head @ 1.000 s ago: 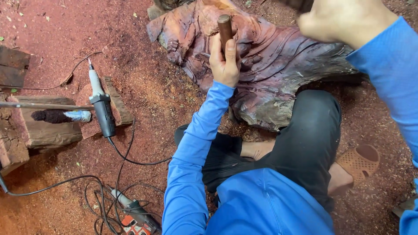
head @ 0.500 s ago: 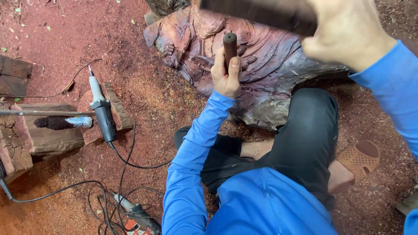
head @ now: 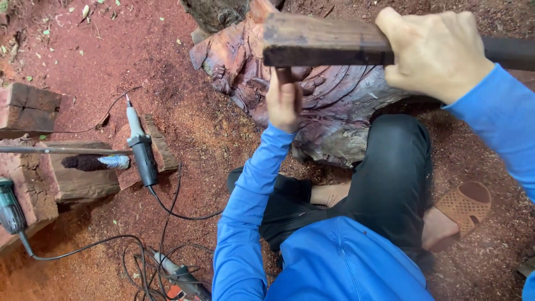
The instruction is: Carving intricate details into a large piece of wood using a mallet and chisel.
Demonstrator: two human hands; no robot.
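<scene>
A large reddish carved wood block (head: 334, 106) lies on the sawdust-covered ground in front of me. My left hand (head: 283, 103) grips a wooden-handled chisel (head: 284, 75), held upright against the carving. My right hand (head: 437, 53) is closed around the dark handle of a wooden mallet (head: 323, 40), whose block-shaped head sits right on top of the chisel's handle end and hides it. Both sleeves are blue.
A corded rotary tool (head: 142, 150) rests on wood blocks (head: 72, 178) at left, beside a small brush (head: 95, 162) and a metal rod (head: 56, 149). A green power tool (head: 10, 206) and another tool (head: 178, 276) lie among cables. My dark-trousered leg and sandal (head: 462, 206) are at right.
My right hand has swung the mallet down from the upper right onto the top of the chisel. The left hand keeps the chisel on the carving.
</scene>
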